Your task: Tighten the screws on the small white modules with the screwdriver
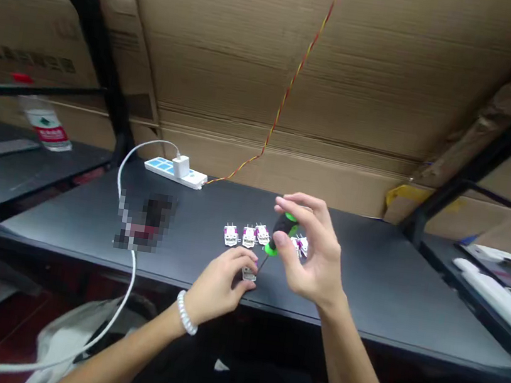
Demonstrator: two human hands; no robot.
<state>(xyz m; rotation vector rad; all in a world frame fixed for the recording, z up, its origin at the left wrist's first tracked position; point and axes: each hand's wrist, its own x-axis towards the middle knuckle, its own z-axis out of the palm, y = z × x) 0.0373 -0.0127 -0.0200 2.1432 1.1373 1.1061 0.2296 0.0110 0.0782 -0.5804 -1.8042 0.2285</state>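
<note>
My left hand [219, 285] rests on the dark table [389, 286] near its front edge, fingers pinched round a small white component [249, 273]. My right hand [311, 253] hovers just right of it, fingertips closed on the black and green handle of a small screwdriver [281, 231]. The screwdriver's thin shaft slants down to the component. Behind the hands, a row of several small white and purple components [249, 236] lies on the table. A white bead bracelet is on my left wrist.
A white and blue power strip [175, 171] with a plugged charger and white cable [132, 164] sits at the back left. A blurred dark object [147, 220] lies left of the components. Cardboard lines the back wall. Side shelves hold a bottle [44, 120] and white items [497, 298].
</note>
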